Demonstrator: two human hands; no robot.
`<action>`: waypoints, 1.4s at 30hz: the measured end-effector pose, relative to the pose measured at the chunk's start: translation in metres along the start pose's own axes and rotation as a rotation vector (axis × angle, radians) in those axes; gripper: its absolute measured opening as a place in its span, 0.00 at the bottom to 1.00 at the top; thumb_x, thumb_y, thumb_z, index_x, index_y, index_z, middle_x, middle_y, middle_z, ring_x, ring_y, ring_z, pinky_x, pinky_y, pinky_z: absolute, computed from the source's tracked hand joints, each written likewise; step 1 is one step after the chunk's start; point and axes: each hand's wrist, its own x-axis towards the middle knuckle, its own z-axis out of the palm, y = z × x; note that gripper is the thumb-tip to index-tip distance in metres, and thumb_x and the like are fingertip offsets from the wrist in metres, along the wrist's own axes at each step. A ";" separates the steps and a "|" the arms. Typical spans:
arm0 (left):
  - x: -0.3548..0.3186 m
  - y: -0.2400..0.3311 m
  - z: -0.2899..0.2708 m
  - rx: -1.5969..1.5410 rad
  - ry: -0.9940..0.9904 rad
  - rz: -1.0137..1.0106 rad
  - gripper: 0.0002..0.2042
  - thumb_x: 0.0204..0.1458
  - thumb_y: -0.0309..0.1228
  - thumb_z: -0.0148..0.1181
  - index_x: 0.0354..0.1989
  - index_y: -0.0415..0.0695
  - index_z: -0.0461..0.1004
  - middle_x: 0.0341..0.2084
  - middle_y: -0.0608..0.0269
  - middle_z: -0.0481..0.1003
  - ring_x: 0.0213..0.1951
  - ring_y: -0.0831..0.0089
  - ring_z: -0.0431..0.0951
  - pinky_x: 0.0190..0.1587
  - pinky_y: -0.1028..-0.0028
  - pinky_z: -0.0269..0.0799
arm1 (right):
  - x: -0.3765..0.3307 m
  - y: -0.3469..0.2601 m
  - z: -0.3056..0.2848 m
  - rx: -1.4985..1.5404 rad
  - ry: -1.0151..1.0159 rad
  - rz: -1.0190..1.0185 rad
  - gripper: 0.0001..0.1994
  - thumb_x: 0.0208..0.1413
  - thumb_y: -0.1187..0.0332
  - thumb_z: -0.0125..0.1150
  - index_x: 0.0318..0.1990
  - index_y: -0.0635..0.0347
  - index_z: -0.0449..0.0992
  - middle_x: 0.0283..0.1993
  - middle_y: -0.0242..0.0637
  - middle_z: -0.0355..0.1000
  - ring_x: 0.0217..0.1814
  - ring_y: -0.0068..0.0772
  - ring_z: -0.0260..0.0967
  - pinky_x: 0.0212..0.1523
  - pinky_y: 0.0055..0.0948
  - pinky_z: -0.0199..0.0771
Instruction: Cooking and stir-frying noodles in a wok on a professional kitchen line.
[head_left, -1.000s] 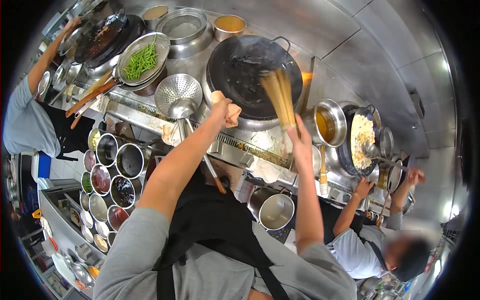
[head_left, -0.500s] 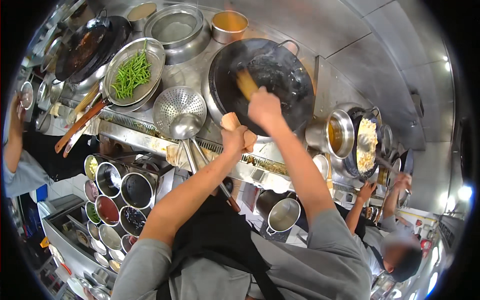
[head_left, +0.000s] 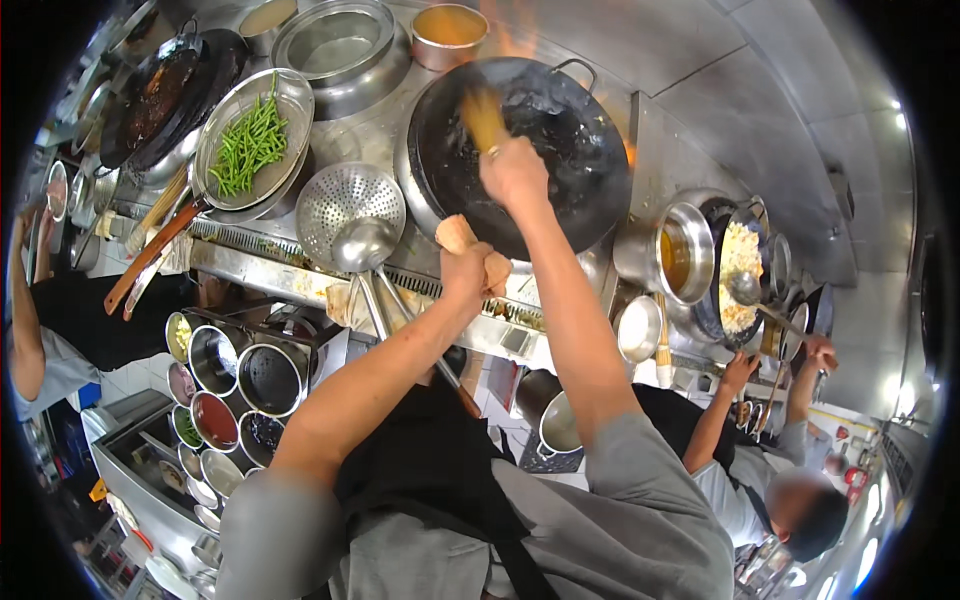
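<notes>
A large black wok [head_left: 575, 195] with steam and wet streaks inside stands before me, its far loop handle sticking up. My right hand [head_left: 516, 175] is closed around a bamboo wok brush [head_left: 484, 115], its bristles slightly blurred over the left part of the wok. At the wok's near edge, my left hand [head_left: 465, 275] grips a folded tan cloth [head_left: 455, 233]; the wok's rim or handle under it is hidden. Left of the wok lie a perforated skimmer [head_left: 345, 195] and a steel ladle [head_left: 364, 244], handles pointing toward me.
Flames [head_left: 520, 35] rise behind the wok. Green beans [head_left: 248, 150] lie in a strainer at left. A pot of yellowish liquid [head_left: 690, 255] stands at right. Pots of ingredients [head_left: 214, 420] stand at lower left. A co-worker [head_left: 720, 430] works a ladle in another wok at right.
My right hand has moved the brush slightly left and toward the far side of the wok. My left hand keeps its hold on the cloth. The co-worker's ladle has shifted.
</notes>
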 end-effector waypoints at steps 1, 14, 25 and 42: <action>0.002 0.001 0.001 0.033 0.067 -0.008 0.09 0.52 0.28 0.57 0.39 0.43 0.65 0.24 0.60 0.73 0.23 0.67 0.78 0.15 0.69 0.69 | 0.009 0.011 0.008 0.070 0.112 0.055 0.17 0.53 0.61 0.54 0.43 0.67 0.77 0.48 0.57 0.70 0.47 0.59 0.73 0.48 0.47 0.74; -0.013 0.008 0.003 0.068 0.002 0.048 0.11 0.53 0.31 0.59 0.40 0.42 0.66 0.29 0.58 0.74 0.25 0.66 0.78 0.17 0.67 0.69 | 0.023 0.060 0.043 0.297 0.355 0.230 0.21 0.55 0.58 0.56 0.54 0.56 0.66 0.46 0.57 0.68 0.47 0.64 0.70 0.46 0.51 0.73; -0.148 0.009 -0.081 0.317 -0.169 0.082 0.20 0.49 0.29 0.61 0.51 0.38 0.67 0.36 0.60 0.74 0.34 0.68 0.77 0.32 0.69 0.76 | 0.019 0.122 -0.046 0.086 0.205 0.066 0.22 0.53 0.58 0.58 0.56 0.49 0.70 0.47 0.50 0.71 0.48 0.56 0.72 0.48 0.50 0.73; -0.004 -0.005 0.012 -0.045 0.192 0.020 0.19 0.48 0.30 0.60 0.46 0.40 0.64 0.36 0.56 0.70 0.34 0.59 0.76 0.30 0.57 0.74 | 0.034 0.154 -0.057 -0.323 0.167 0.185 0.16 0.54 0.64 0.53 0.50 0.53 0.74 0.44 0.49 0.74 0.45 0.55 0.75 0.44 0.48 0.76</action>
